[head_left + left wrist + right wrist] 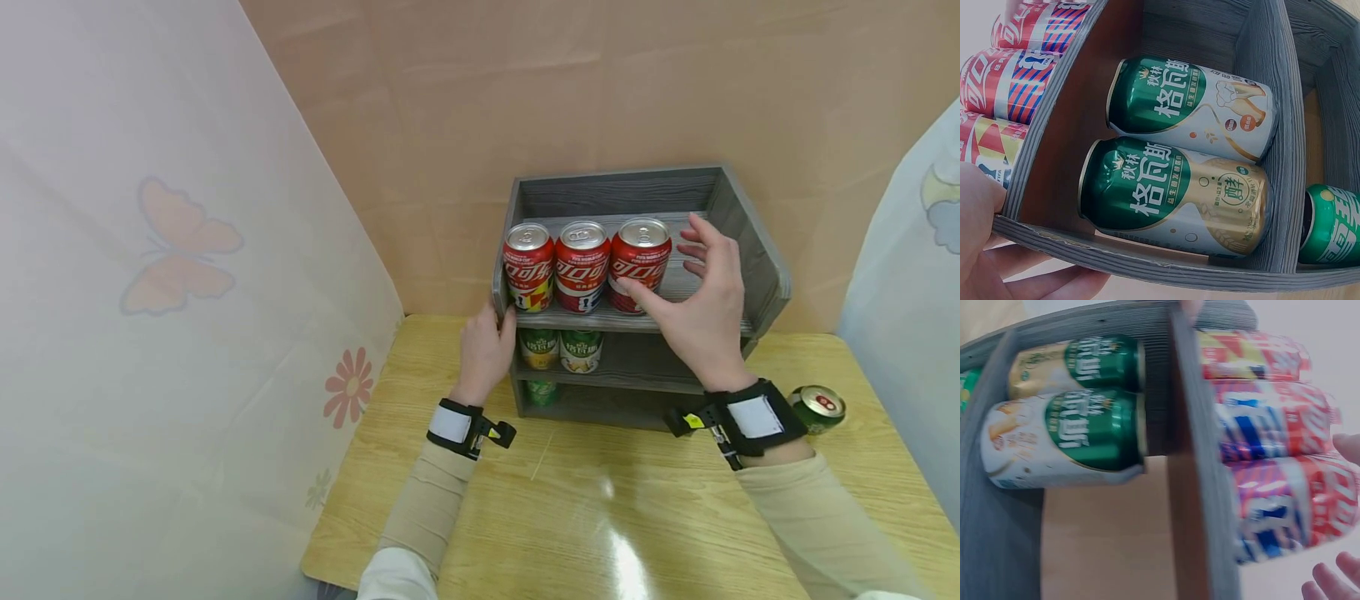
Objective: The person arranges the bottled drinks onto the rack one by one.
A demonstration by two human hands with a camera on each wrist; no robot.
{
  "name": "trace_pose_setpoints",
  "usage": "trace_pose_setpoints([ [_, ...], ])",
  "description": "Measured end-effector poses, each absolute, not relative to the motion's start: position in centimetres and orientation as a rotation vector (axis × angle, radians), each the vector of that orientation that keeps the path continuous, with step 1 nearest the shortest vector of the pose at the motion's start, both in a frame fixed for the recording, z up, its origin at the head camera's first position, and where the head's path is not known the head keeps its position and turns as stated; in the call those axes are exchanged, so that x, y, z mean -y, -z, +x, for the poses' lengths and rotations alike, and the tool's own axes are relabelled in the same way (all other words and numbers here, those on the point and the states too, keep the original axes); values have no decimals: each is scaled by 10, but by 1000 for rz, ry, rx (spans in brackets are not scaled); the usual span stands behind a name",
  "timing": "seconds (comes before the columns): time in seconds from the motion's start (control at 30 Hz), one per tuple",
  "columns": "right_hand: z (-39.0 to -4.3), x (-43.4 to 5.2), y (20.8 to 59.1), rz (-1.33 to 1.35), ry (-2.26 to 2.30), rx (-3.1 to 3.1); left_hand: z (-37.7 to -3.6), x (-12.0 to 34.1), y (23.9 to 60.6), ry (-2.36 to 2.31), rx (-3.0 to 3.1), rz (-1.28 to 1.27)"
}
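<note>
Cream sleeves lead up from the glossy yellow worktop (600,500) — left hand (486,350) gripping the grey wooden shelf's (757,250) left edge, right hand (701,292) spread, thumb touching the upright rightmost red cola can (640,265) just left of it.

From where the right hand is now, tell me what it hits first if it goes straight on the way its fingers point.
Most likely the rightmost red can: the right hand is open beside it, thumb at the can's front, fingers curved past its right side. Further on is the shelf's back wall. Depth is hard to judge from the head view.
</note>
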State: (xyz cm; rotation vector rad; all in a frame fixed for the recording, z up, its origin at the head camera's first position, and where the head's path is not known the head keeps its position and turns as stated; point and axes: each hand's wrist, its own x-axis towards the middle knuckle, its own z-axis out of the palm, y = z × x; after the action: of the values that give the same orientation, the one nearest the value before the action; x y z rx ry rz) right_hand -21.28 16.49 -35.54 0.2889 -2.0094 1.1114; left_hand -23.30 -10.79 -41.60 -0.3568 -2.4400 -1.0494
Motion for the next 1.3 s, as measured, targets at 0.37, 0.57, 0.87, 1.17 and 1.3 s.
trace_pose_setpoints([
  [0.37,-179,-194,327,191,-1154,1861,-233,108,417,1062,2440,-359],
  [0.57,-164,-219,320,2,-1108,1840,-232,108,417,1077,2443,-358],
  [0.87,-167,-275,351,-227,-1068,1894,-233,107,416,1077,2452,-352],
  [1.17,-164,-303,388,-455,-1061,2018,-231,107,414,1078,2467,-338],
  [1.3,-167,-315,406,-515,-1032,2050,-230,107,414,1064,2457,-347],
])
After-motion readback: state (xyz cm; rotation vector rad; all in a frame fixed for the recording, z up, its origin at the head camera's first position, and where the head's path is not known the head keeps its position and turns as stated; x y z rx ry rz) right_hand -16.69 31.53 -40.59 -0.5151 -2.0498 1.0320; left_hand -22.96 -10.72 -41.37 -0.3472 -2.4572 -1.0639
